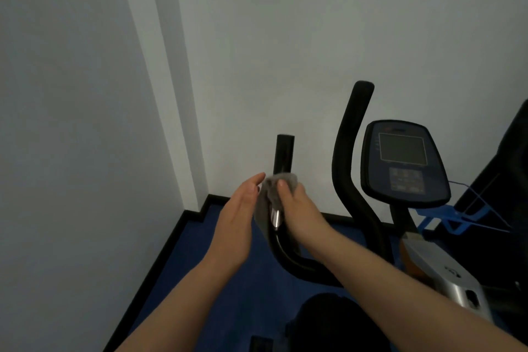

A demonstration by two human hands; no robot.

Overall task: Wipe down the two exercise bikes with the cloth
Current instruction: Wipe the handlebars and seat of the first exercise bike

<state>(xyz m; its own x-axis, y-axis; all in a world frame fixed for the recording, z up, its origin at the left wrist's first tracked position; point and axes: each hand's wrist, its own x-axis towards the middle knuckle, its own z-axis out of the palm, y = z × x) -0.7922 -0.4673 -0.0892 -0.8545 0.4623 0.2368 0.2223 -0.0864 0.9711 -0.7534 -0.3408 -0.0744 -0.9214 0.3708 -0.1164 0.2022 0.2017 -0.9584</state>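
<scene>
— White walls meet at a corner above the blue floor (228, 254); where's your exercise bike (405, 157)?

— By the right wall, console facing you.

— And the cloth (275, 190)?

— Wrapped on the left handlebar (283, 157). Your right hand (297, 206) grips it there; your left hand (240, 214) lies flat against it, fingers straight.

A white wall (314, 37) fills the space above and behind the grip; to its left a white pillar (160, 80) juts from the corner; below the grip lies blue flooring (200, 251), edged by a black skirting strip (160, 260) along the wall's foot; well to the right of the grip stands a blue metal frame (445, 216), and beyond it a dark shape (511, 157) too dim to identify
</scene>
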